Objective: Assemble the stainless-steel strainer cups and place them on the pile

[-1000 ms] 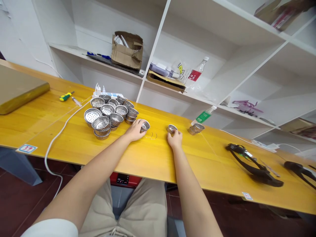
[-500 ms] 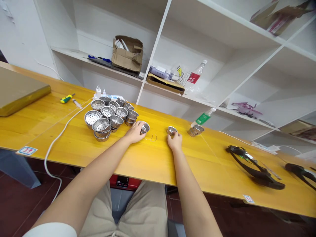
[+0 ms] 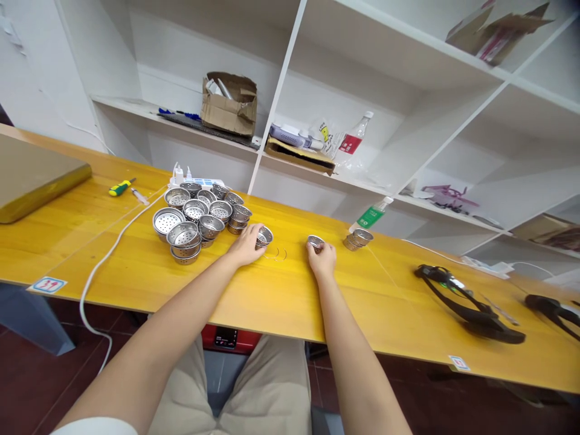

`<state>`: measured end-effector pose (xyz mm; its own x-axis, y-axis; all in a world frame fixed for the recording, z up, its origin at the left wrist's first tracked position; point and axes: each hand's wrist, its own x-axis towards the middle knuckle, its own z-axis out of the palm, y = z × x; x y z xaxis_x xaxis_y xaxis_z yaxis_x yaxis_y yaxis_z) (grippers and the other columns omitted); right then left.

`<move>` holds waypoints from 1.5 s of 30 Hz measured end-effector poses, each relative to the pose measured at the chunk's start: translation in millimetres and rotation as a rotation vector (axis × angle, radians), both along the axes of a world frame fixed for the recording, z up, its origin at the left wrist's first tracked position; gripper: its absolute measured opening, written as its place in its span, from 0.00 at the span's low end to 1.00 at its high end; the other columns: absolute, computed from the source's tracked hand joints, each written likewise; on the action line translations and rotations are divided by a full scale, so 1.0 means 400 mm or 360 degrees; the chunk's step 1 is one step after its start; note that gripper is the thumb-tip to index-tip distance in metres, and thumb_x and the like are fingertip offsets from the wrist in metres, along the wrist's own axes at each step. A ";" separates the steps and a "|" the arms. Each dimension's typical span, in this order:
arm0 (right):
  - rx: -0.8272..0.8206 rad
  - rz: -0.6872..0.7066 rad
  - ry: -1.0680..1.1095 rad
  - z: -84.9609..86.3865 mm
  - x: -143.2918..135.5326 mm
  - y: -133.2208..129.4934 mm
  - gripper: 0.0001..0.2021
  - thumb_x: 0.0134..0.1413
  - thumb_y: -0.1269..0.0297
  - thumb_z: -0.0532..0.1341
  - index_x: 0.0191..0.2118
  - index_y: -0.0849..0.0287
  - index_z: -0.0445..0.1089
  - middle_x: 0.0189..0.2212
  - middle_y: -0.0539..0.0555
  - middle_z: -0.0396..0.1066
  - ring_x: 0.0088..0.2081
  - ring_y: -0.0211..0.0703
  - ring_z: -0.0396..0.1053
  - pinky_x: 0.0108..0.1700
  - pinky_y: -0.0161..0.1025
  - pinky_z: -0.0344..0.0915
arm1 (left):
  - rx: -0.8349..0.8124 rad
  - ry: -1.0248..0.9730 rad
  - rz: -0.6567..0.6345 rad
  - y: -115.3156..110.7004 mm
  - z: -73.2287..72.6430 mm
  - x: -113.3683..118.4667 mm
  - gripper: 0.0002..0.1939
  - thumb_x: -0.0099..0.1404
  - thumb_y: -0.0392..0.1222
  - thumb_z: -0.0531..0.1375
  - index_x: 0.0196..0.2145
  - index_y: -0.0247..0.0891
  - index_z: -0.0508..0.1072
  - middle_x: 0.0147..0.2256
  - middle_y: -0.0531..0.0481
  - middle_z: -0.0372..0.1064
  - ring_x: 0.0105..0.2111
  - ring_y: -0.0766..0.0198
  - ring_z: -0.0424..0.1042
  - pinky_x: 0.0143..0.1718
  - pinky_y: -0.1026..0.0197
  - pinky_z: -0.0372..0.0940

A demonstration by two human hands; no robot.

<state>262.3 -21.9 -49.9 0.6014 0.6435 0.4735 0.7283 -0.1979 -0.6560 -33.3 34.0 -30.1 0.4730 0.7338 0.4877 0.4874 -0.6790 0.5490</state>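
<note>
My left hand [image 3: 247, 246] grips a perforated metal cup [image 3: 264, 236] standing on the yellow table [image 3: 272, 296]. To its right, my right hand [image 3: 322, 260] has its fingers closed on another metal cup [image 3: 316, 240], whose lower part is hidden by the fingers. Thin curved wires or rings [image 3: 281, 254] lie between the hands. Left of my left hand is a cluster of several perforated metal cups [image 3: 196, 209], some of them stacked. A few more cups [image 3: 359, 238] lean together to the right of my right hand.
A green-labelled bottle [image 3: 372, 215] stands at the table's back edge. Black headgear [image 3: 469, 305] lies at the right. At the left are a screwdriver [image 3: 120, 187], a syringe [image 3: 139, 196], a white cable [image 3: 105, 257] and a flat box [image 3: 40, 175]. Shelves [image 3: 290, 160] rise behind.
The view has shifted slightly. My right hand covers a little more of its cup, which looks slightly tilted or shifted. My left hand stays on its cup.
</note>
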 end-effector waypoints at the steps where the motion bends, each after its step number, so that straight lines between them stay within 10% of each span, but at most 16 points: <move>1: 0.0066 0.0000 -0.0004 0.005 -0.004 -0.002 0.14 0.52 0.50 0.65 0.35 0.56 0.67 0.49 0.67 0.71 0.56 0.59 0.68 0.63 0.51 0.62 | -0.0003 -0.0002 0.0000 0.000 0.000 0.000 0.34 0.64 0.42 0.64 0.65 0.39 0.60 0.62 0.37 0.64 0.65 0.45 0.63 0.69 0.43 0.59; 15: 0.0690 0.0515 -0.0044 0.043 -0.140 -0.017 0.19 0.56 0.47 0.66 0.34 0.61 0.78 0.52 0.66 0.69 0.47 0.51 0.73 0.40 0.46 0.77 | 0.0021 -0.0037 0.0008 0.001 -0.003 0.003 0.34 0.64 0.40 0.64 0.65 0.36 0.59 0.62 0.36 0.63 0.65 0.44 0.63 0.69 0.43 0.59; 26: 0.0997 0.0783 -0.0504 0.083 -0.322 0.028 0.07 0.62 0.60 0.66 0.38 0.58 0.75 0.54 0.66 0.69 0.56 0.56 0.71 0.58 0.55 0.73 | 0.0190 -0.0125 0.0011 -0.011 0.005 0.000 0.34 0.62 0.36 0.64 0.64 0.39 0.60 0.61 0.36 0.63 0.64 0.44 0.65 0.66 0.41 0.64; 40: 0.0957 0.0905 -0.0549 0.082 -0.323 -0.016 0.17 0.60 0.60 0.66 0.52 0.57 0.72 0.54 0.66 0.69 0.55 0.57 0.71 0.57 0.57 0.73 | 0.0616 -0.0311 -0.0086 -0.026 0.046 0.007 0.39 0.62 0.38 0.64 0.68 0.37 0.57 0.62 0.35 0.67 0.63 0.45 0.68 0.66 0.41 0.64; 45: 0.0919 0.0950 -0.0553 0.083 -0.336 -0.024 0.09 0.59 0.60 0.66 0.44 0.56 0.73 0.52 0.65 0.69 0.53 0.55 0.72 0.55 0.54 0.74 | 0.0565 -0.0375 -0.0080 -0.030 0.041 0.017 0.35 0.63 0.40 0.66 0.65 0.38 0.61 0.60 0.37 0.70 0.60 0.47 0.71 0.63 0.43 0.67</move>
